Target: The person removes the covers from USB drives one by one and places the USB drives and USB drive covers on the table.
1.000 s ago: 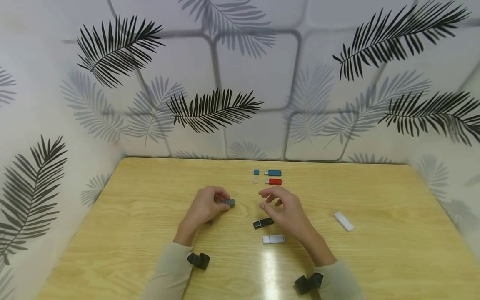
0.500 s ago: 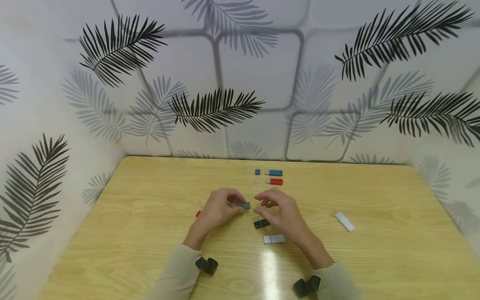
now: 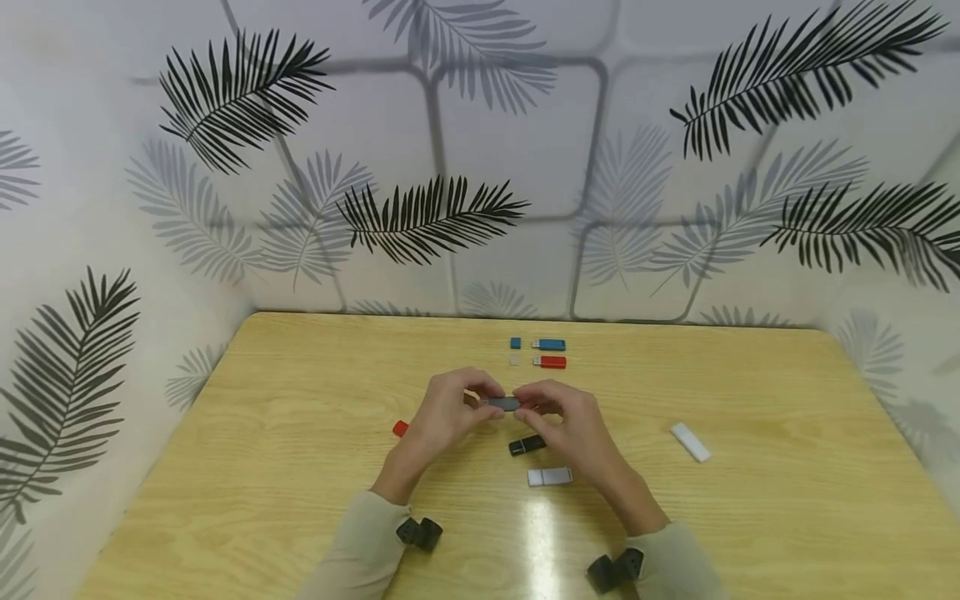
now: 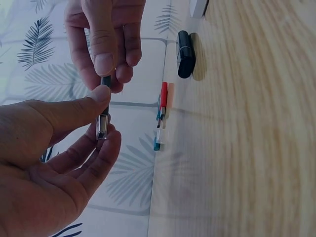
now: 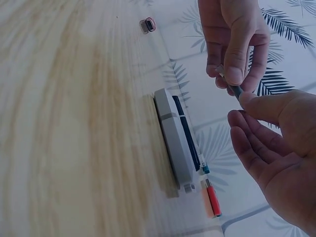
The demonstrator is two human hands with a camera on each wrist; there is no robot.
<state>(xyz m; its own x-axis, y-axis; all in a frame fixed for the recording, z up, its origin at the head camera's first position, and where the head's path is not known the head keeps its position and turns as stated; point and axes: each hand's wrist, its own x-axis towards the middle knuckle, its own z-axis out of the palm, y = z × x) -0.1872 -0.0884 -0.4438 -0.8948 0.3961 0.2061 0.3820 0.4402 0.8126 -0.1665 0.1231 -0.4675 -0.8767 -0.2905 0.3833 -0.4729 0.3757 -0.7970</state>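
Both hands are closed in on a single item, a slim grey drive, above the surface near its middle. The left hand pinches the drive between thumb and fingers. The right hand pinches the opposite end between thumb and fingertips. The drive body is a dark, narrow bar; its rectangular metal plug shows, bright and hard-edged, on the left hand's side.

The surface is yellow, wood-grained and glossy, with a streak of reflected light. Just below the right hand lies a black drive, shiny, round-edged, crossed by a pale band. Beside it lies a white banded drive, a long block in form. A plain white stick lies at an angle, well apart to the right.

Farther back, a small squarish blue cap sits beside a blue drive; below them, a clear cap lies beside a red drive. A red item with a rounded end is partly hidden by the left hand. The pale backdrop bears feathery leaf prints.
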